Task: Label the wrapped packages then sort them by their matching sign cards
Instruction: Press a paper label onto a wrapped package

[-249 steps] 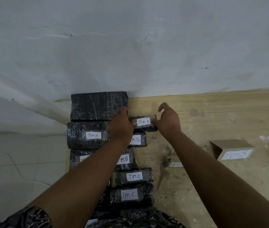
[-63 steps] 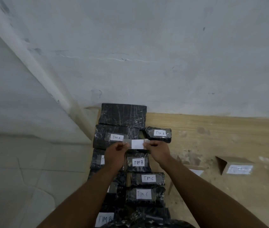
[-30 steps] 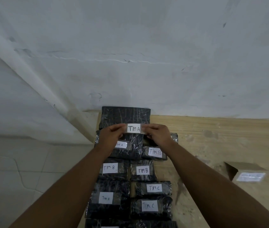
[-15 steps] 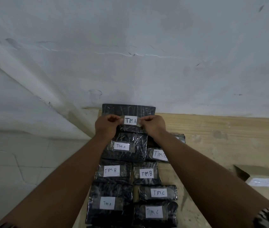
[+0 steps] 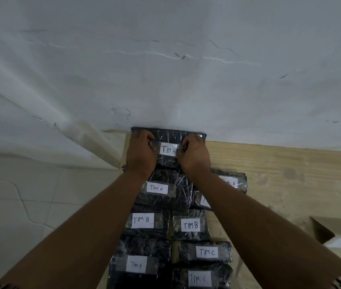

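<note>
**Both hands press a "TIM A" label onto the farthest package**

Nine black wrapped packages show on the wooden tabletop (image 5: pixel 280 170), laid in two rough columns running away from the person toward the white wall (image 5: pixel 165 69). The farthest package (image 5: pixel 168 135) lies flat with its far edge against the wall. It is a broad, dark block under glossy clear film that catches streaks of light.

On its top sits a white paper label (image 5: pixel 168 149) hand-lettered "TIM A", with a clear tape strip running out from each end. The left hand (image 5: pixel 141 152) has its fingers curled and bunched together, fingertips pressing down on the tape at the label's left end. The right hand (image 5: pixel 194 154) mirrors it, fingers curled and pressed on the tape at the right end, covering the label's right edge.

Counting the readable labels: four say "TIM A", namely the one under the hands, the second left-column package (image 5: pixel 157 188), the near left package (image 5: pixel 136 264), and a smaller package (image 5: pixel 231 182) partly behind the right forearm. Two read "TIM B": one left (image 5: pixel 142 220), one right (image 5: pixel 190 225). Two read "TIM C": an upper one (image 5: pixel 206 252) and a lower one (image 5: pixel 198 278). One more package (image 5: pixel 202 200) has its label mostly hidden by the forearm; its lettering cannot be read.

One folded cardboard sign card (image 5: pixel 340 234) stands at the right, well apart from the packages; its white face is too blurred to read.
</note>
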`<control>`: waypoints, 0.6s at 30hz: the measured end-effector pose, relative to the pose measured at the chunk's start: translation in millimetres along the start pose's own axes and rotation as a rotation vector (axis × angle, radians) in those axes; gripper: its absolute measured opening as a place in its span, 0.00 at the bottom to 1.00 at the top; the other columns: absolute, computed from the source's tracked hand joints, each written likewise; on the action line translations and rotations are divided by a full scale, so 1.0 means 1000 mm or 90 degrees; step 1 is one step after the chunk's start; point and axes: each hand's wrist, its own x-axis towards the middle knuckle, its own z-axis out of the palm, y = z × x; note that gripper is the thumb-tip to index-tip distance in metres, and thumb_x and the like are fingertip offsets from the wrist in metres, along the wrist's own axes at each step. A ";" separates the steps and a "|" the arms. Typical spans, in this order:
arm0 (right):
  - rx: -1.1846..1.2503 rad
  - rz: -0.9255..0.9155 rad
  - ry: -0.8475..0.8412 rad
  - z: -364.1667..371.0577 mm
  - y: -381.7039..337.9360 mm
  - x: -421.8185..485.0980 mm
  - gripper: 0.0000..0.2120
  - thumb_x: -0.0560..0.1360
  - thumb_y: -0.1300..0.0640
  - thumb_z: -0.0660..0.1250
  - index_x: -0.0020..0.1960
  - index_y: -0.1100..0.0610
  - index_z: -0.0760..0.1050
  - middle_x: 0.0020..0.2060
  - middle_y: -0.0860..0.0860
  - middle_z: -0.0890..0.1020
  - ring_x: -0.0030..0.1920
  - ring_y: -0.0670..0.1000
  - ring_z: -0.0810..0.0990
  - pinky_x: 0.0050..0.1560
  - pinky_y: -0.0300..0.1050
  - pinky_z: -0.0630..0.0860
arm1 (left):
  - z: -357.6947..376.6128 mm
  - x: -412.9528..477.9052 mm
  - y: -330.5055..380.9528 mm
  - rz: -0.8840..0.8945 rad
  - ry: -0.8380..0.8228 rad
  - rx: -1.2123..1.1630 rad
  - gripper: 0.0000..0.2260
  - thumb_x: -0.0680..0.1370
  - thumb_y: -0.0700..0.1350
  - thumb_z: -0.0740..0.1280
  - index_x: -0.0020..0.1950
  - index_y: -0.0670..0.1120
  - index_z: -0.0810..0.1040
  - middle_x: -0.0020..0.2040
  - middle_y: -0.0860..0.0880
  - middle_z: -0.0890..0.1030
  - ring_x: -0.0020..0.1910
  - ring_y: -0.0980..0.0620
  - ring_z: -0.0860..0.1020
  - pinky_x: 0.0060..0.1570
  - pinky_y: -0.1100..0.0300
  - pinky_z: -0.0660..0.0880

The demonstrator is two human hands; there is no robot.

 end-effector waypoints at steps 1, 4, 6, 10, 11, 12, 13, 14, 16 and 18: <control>-0.052 -0.051 0.000 0.000 -0.002 -0.001 0.05 0.80 0.54 0.71 0.52 0.51 0.75 0.51 0.49 0.79 0.50 0.52 0.80 0.48 0.51 0.83 | 0.002 0.000 0.002 0.041 -0.024 0.021 0.07 0.78 0.40 0.69 0.51 0.51 0.77 0.50 0.53 0.76 0.43 0.55 0.75 0.42 0.54 0.77; -0.153 -0.108 -0.047 0.002 -0.006 0.000 0.07 0.83 0.49 0.68 0.58 0.51 0.79 0.58 0.49 0.81 0.60 0.53 0.78 0.56 0.52 0.81 | 0.006 0.002 -0.003 0.110 -0.071 0.102 0.02 0.79 0.46 0.68 0.49 0.52 0.80 0.48 0.54 0.77 0.44 0.55 0.76 0.44 0.55 0.78; -0.222 -0.086 -0.064 0.002 -0.004 0.003 0.10 0.82 0.50 0.70 0.61 0.51 0.79 0.62 0.49 0.81 0.63 0.54 0.77 0.57 0.54 0.80 | 0.006 0.004 -0.009 0.111 -0.080 0.147 0.01 0.78 0.47 0.68 0.47 0.53 0.80 0.47 0.54 0.78 0.48 0.51 0.77 0.50 0.51 0.76; -0.302 -0.058 -0.085 -0.006 0.006 0.010 0.10 0.82 0.55 0.70 0.62 0.53 0.77 0.58 0.51 0.83 0.57 0.55 0.81 0.54 0.55 0.81 | 0.001 0.011 -0.012 0.067 -0.107 0.239 0.07 0.77 0.41 0.67 0.48 0.53 0.81 0.51 0.52 0.79 0.57 0.45 0.75 0.57 0.48 0.70; -0.297 -0.050 -0.092 -0.008 0.007 0.011 0.08 0.83 0.55 0.68 0.62 0.53 0.77 0.56 0.52 0.84 0.54 0.55 0.82 0.53 0.54 0.82 | -0.002 0.012 -0.013 0.061 -0.112 0.255 0.08 0.77 0.41 0.67 0.49 0.54 0.81 0.52 0.51 0.79 0.58 0.45 0.74 0.57 0.48 0.70; -0.286 -0.042 -0.098 -0.010 0.009 0.011 0.07 0.84 0.55 0.66 0.62 0.52 0.77 0.53 0.52 0.85 0.50 0.55 0.83 0.51 0.53 0.82 | -0.004 0.013 -0.013 0.060 -0.117 0.263 0.08 0.77 0.41 0.68 0.50 0.54 0.81 0.53 0.51 0.79 0.58 0.45 0.74 0.57 0.47 0.70; -0.268 -0.036 -0.102 -0.012 0.010 0.009 0.07 0.85 0.53 0.64 0.62 0.52 0.77 0.49 0.52 0.85 0.46 0.54 0.84 0.48 0.51 0.83 | -0.007 0.012 -0.014 0.065 -0.117 0.266 0.08 0.77 0.41 0.68 0.50 0.54 0.81 0.53 0.51 0.78 0.58 0.45 0.74 0.56 0.47 0.70; -0.245 -0.034 -0.099 -0.015 0.011 0.006 0.07 0.86 0.51 0.63 0.61 0.51 0.76 0.46 0.52 0.85 0.43 0.53 0.84 0.44 0.49 0.82 | -0.009 0.011 -0.015 0.077 -0.109 0.262 0.07 0.77 0.41 0.68 0.51 0.53 0.80 0.52 0.51 0.78 0.57 0.45 0.74 0.54 0.48 0.70; -0.207 -0.044 -0.077 -0.024 0.015 -0.004 0.07 0.86 0.49 0.60 0.58 0.50 0.74 0.41 0.50 0.83 0.38 0.51 0.82 0.39 0.48 0.81 | -0.018 0.005 -0.016 0.108 -0.072 0.235 0.06 0.77 0.42 0.69 0.51 0.52 0.79 0.50 0.52 0.79 0.52 0.46 0.76 0.49 0.49 0.71; -0.183 -0.057 -0.046 -0.032 0.022 -0.017 0.06 0.86 0.49 0.59 0.56 0.48 0.73 0.37 0.48 0.81 0.35 0.50 0.80 0.38 0.49 0.82 | -0.031 -0.008 -0.015 0.115 -0.025 0.173 0.03 0.79 0.45 0.71 0.50 0.53 0.80 0.47 0.54 0.82 0.47 0.50 0.79 0.47 0.51 0.74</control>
